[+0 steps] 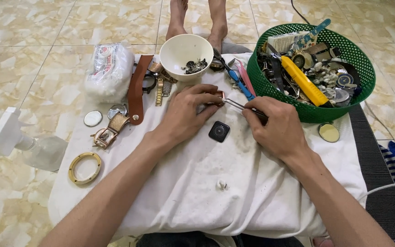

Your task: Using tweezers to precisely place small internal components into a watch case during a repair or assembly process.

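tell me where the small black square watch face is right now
The black square watch face lies on the white cloth near the middle of the head view, between the left hand and right hand.

I see a white cloth (216, 201) spread as the work surface, over a tiled floor (33, 68). On it lie a white bowl (186, 55), a green basket (360, 61), a brown strap (136, 89), a small black square watch case (219, 131), a gold ring (84, 168) and a round disc (328, 132).

Both forearms bare, reaching in from the lower corners and converging at centre. Left hand (186, 114) palm down, fingers curled, thumb and fingertips pinched together. Right hand (277, 128) knuckles up, fingers closed in a pencil-like grip, pointing toward the left.
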